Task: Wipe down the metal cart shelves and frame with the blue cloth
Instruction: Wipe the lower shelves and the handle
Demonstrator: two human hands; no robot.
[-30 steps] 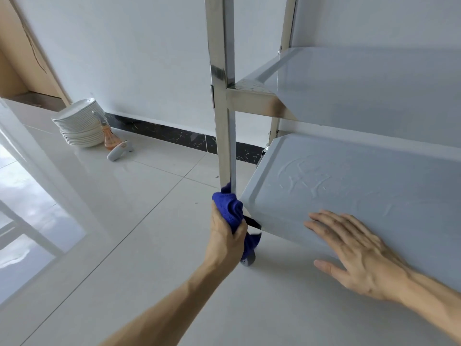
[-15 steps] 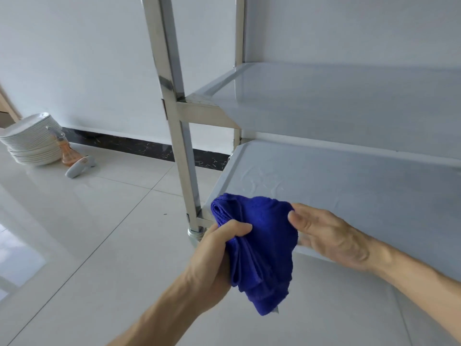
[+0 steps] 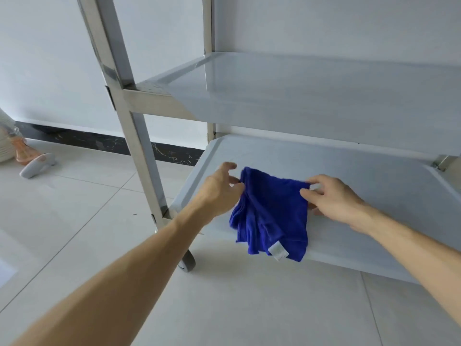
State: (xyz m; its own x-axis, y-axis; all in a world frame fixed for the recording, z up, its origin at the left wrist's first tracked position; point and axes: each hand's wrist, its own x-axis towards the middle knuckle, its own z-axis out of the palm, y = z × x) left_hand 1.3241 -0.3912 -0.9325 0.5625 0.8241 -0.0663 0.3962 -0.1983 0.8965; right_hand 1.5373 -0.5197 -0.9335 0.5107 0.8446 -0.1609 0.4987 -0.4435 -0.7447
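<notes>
The blue cloth (image 3: 270, 216) hangs spread between both hands above the front of the cart's bottom shelf (image 3: 361, 186), a white label at its lower edge. My left hand (image 3: 220, 188) pinches its upper left corner. My right hand (image 3: 334, 198) pinches its upper right corner. The middle shelf (image 3: 299, 96) sits above. The front left steel post (image 3: 129, 116) of the frame rises just left of my left hand, with a caster wheel (image 3: 188, 263) below it.
A white wall with a dark baseboard (image 3: 99, 142) runs behind the cart. On the tiled floor at far left lie a white handheld device (image 3: 37, 166), an orange spray bottle (image 3: 23, 153) and the edge of a plate stack (image 3: 3, 146).
My left hand left the frame post with the bunched cloth and brought it over the bottom shelf. My right hand lifted off the shelf and took the other corner, opening the cloth out.
</notes>
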